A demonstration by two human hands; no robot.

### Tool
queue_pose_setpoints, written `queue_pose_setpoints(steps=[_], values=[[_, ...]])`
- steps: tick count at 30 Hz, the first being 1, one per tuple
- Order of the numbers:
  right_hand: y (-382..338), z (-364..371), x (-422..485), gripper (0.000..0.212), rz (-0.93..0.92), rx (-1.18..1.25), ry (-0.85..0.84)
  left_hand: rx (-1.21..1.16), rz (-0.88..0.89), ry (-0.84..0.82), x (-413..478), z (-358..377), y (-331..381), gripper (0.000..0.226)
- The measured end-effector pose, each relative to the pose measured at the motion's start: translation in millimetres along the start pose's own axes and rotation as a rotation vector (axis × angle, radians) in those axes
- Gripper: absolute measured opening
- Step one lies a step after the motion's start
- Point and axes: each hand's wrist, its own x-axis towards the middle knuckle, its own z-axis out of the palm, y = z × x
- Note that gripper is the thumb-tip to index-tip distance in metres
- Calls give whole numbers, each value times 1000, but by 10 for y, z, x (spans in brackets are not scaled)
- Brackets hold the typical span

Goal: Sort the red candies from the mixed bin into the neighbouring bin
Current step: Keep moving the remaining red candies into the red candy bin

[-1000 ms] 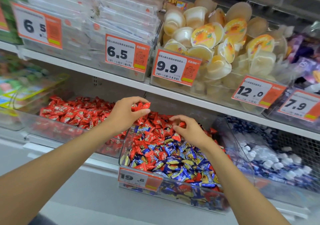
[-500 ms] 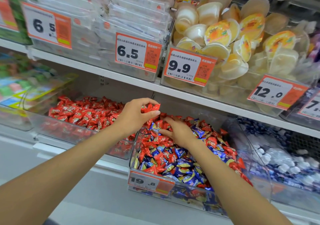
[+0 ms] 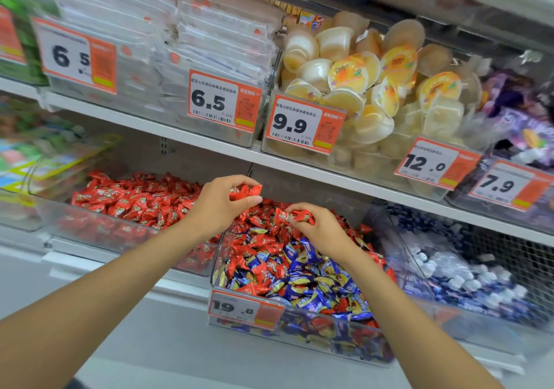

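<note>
Fingers [image 3: 299, 207] on my right hand [image 3: 326, 232] are pinching one red candy [image 3: 305, 218] over the mixed bin [image 3: 299, 339]; left hand [image 3: 220, 207] is clutching more red candies [image 3: 245, 192] beside the neighbouring bin [image 3: 90, 226]. They're looking light, crinkly and slippery, so I'm guessing wrapper ends grip best.

red candies [image 3: 261, 239]: wrapped, heaped rear of mixed bin [image 3: 326, 339] | neighbouring bin [image 3: 102, 228]: red-filled

**A shop's sweets aisle**

White metal shelves [image 3: 135, 122] carry clear plastic bins [image 3: 374, 175] of loose sweets: red and blue wrapped candies [image 3: 284, 268] and yellow-lidded jelly cups [image 3: 347, 73]. Orange-and-white price tags [image 3: 223, 100] with barcodes hang on the bins' front edges.
</note>
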Motion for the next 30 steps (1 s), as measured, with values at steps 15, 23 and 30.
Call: queue_pose_setpoints(steps=[15, 23, 30], values=[[-413, -117, -236, 15, 57, 131, 48, -64, -1, 62, -268, -297, 229, 24], [-922, -96, -249, 14, -134, 131, 5, 25, -52, 96, -287, -749, -59, 23], [-1425, 456, 391, 22, -366, -61, -54, 216, -114, 146, -99, -1387, -586, 15]])
